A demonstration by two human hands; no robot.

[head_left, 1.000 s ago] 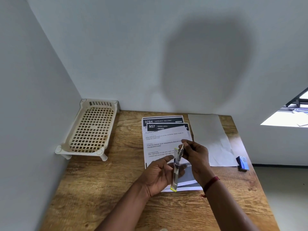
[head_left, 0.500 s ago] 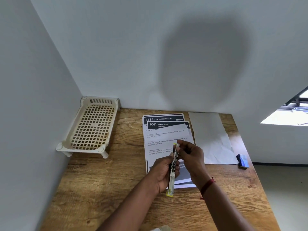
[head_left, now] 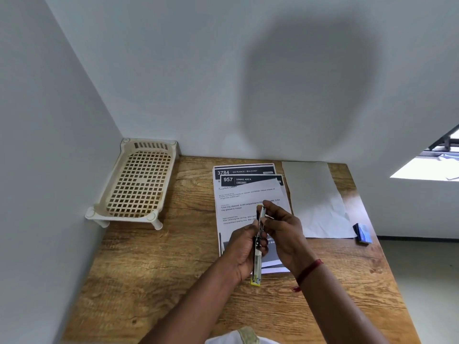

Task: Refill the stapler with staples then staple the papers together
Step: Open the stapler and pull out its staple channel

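Apparently the refilling is under way: left hand [head_left: 242, 252] grips the stapler [head_left: 257, 268], right hand [head_left: 285, 227] pinches its upper end; stapling the loose papers [head_left: 238, 202] remains.

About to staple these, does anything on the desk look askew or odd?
The printed papers are fanned out, the top sheet twisted against those beneath, so edges don't line up. The blank sheet beside them is creased. The blue box sits near the table's right edge.
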